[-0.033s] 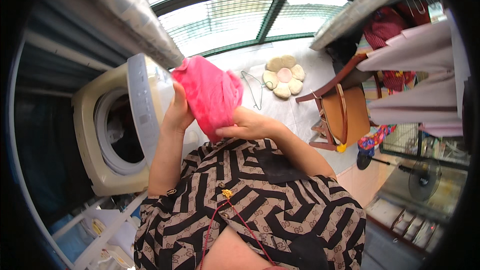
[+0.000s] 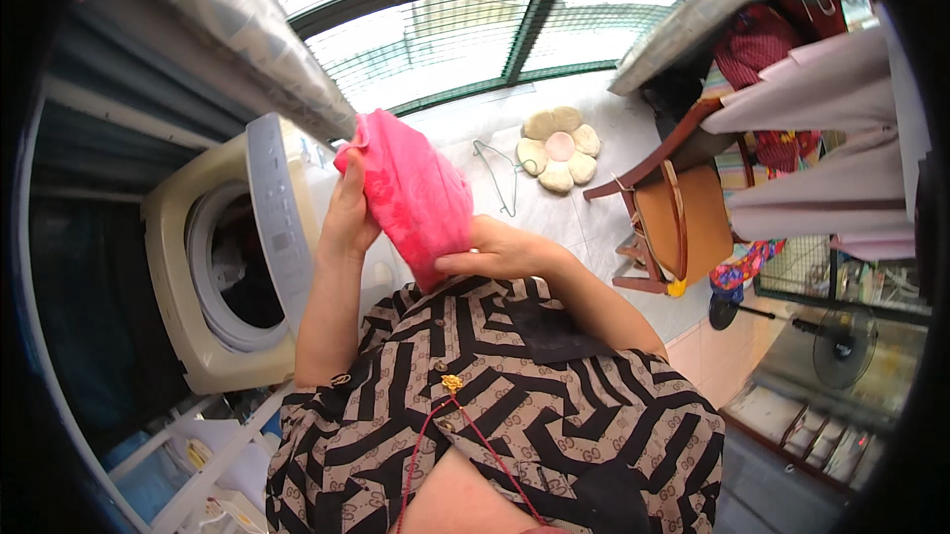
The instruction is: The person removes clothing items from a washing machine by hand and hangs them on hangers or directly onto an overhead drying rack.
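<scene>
A bright pink cloth [image 2: 416,193], folded and bunched, is held up in front of my chest between both hands. My left hand [image 2: 350,209] grips its left edge, with the thumb in front and the other fingers behind the fabric. At the lower right edge, my right hand [image 2: 495,249] is closed on the cloth, its thumb lying across the front. What kind of garment or fabric piece it is does not show. To my left stands a cream top-loading washing machine [image 2: 203,356], its lid raised, with some laundry [image 2: 236,267] dimly visible inside the drum.
A wire hanger [image 2: 501,178] and a flower-shaped cushion [image 2: 559,148] lie on the pale floor ahead. A wooden chair [image 2: 683,227] stands to the right, beside hanging grey-pink clothes [image 2: 821,98]. A fan [image 2: 841,346] is lower right; a white rack [image 2: 213,465] is lower left.
The pink cloth has shifted slightly in my hands and looks flatter and smoother, with its right side drawn in. Both hands keep their grip.
</scene>
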